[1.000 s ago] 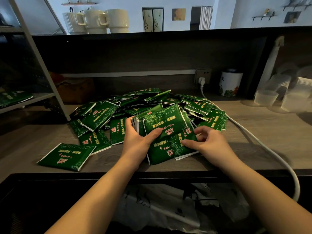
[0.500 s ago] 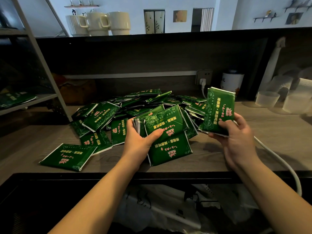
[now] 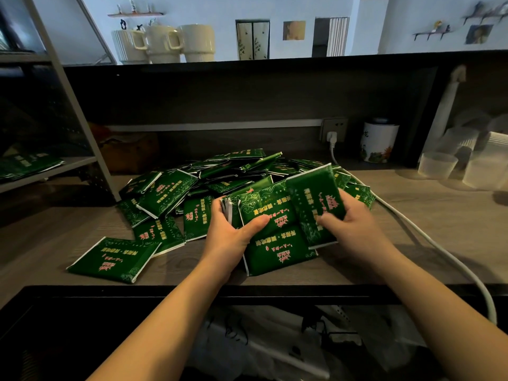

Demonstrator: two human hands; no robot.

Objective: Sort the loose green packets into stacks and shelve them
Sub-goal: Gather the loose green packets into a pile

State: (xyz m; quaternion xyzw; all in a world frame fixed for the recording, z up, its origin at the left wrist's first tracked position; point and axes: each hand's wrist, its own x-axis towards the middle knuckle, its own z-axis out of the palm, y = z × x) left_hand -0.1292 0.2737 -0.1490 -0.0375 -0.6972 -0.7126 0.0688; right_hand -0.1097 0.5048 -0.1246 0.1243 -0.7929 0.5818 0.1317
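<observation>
Green packets (image 3: 209, 188) heaped mid-frame on the counter (image 3: 428, 215); left hand (image 3: 229, 237) grips a stack (image 3: 264, 210), right hand (image 3: 354, 229) pinches one packet (image 3: 316, 202) beside it.

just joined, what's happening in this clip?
A person is sorting green packets at a wooden counter. The left hand grips a gathered stack standing on edge, thumb across its front. The right hand holds a single packet right beside that stack. A loose pile lies behind them, and some packets already lie on the left shelf.
</observation>
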